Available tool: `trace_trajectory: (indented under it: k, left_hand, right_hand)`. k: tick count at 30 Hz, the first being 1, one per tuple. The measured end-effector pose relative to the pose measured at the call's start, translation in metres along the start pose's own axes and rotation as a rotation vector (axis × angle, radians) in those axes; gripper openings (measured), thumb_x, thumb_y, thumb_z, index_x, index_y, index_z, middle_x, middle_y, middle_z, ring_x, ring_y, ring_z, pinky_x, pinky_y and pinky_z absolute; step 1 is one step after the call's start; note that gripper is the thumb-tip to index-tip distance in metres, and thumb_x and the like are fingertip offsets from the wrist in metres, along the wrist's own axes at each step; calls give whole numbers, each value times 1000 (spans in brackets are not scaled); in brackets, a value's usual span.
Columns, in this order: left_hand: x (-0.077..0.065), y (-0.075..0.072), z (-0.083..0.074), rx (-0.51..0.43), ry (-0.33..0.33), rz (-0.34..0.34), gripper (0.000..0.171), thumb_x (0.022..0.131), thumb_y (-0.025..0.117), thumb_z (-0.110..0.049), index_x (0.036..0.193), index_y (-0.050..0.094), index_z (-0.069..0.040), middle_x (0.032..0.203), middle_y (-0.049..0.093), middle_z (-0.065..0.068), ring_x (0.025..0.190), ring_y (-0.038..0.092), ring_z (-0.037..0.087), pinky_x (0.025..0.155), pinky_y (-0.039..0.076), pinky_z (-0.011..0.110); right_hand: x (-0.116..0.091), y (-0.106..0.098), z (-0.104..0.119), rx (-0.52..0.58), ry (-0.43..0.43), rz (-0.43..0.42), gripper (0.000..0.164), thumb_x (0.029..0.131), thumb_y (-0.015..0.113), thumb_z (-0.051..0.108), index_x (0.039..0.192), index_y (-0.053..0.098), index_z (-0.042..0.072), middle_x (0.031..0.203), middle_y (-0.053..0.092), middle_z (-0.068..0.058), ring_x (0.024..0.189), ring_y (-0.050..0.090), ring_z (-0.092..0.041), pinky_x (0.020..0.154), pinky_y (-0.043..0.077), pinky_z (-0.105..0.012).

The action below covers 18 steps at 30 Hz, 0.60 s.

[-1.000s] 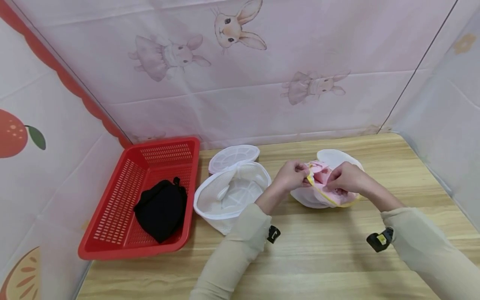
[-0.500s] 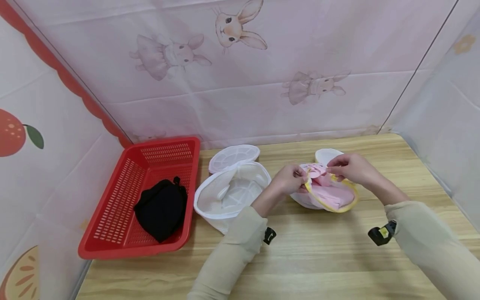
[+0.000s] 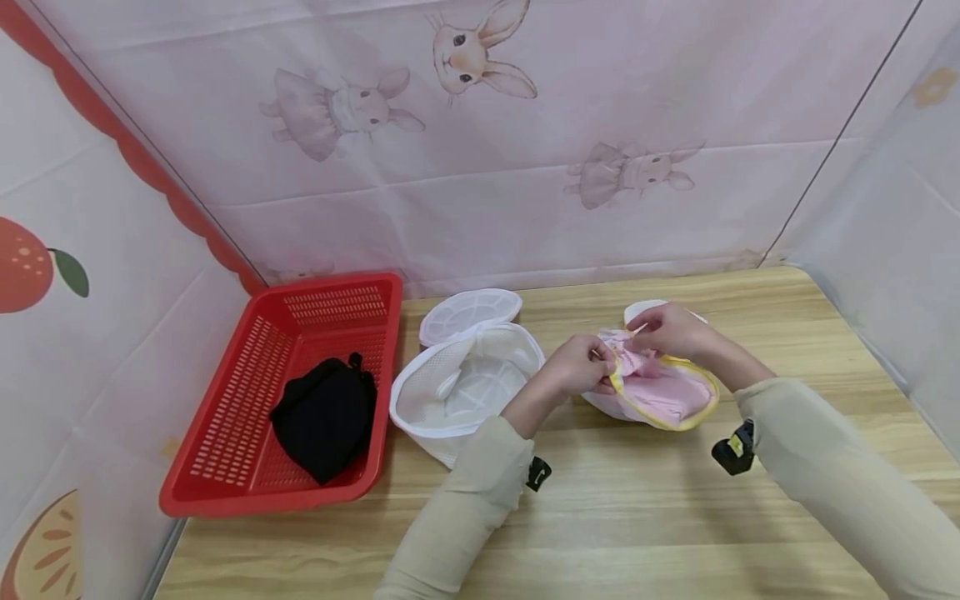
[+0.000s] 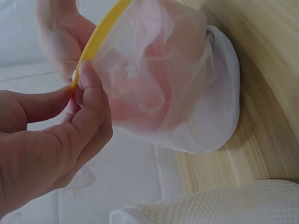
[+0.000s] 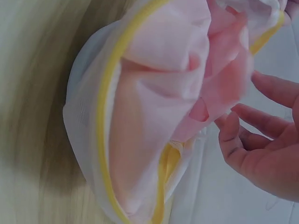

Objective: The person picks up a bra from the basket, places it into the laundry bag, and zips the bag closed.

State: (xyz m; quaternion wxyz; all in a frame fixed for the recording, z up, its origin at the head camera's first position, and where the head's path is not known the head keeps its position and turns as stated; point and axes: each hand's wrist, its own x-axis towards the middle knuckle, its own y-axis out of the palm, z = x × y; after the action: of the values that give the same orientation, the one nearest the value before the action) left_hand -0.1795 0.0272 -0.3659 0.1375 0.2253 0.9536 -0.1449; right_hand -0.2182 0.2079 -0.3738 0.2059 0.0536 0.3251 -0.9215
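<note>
The right hand (image 3: 670, 331) has slid nearer the left hand (image 3: 577, 364), which pinches the yellow-edged white mesh bag (image 4: 198, 123) on the wooden table (image 3: 622, 525); both now work around the soft pink cloth (image 5: 226, 77) inside. Whether the right grips, I can't tell.

Bag (image 3: 622, 407) (cloth (image 3: 667, 395) inside) sits right of basket (image 3: 262, 503).

Left sleeve (image 3: 471, 500), right sleeve (image 3: 832, 475): plain beige, lightly creased. Left wrist unit (image 3: 538, 477): black. Right wrist unit (image 3: 727, 457): black, yellow patch (image 3: 736, 447).
</note>
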Motion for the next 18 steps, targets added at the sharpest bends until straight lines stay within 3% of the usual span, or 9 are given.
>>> trace_trajectory:
  k: [3,6,13,18]
  left_hand:
    - [1,1,1,-9,-5,-10,6,89,50,5,84,53,6,72,49,6,59,58,17,57,53,23]
    - [1,2,2,-14,-11,-34,5,89,50,6,85,54,6,72,49,6,60,59,17,57,53,23]
    - [1,4,2,-87,-45,-143,4,89,51,5,89,55,6,70,50,7,59,57,15,58,53,23]
    - [0,2,2,-99,-65,-175,3,88,53,4,90,55,5,71,50,7,58,56,14,58,53,23]
  right_hand:
    - [-1,3,0,35,-3,35,33,77,62,-1,106,56,-14,70,59,-4,60,52,-12,55,47,-27]
    - [-4,5,0,76,-21,89,27,73,59,-7,98,59,-14,67,60,-4,56,49,-12,51,43,-24]
    - [-16,-5,-5,59,-118,267,13,76,61,-5,88,64,-10,77,65,-12,63,53,-10,55,45,-26]
    - [-27,-18,-12,-18,-66,193,15,80,64,4,90,64,-6,82,63,-8,67,52,-11,59,47,-29]
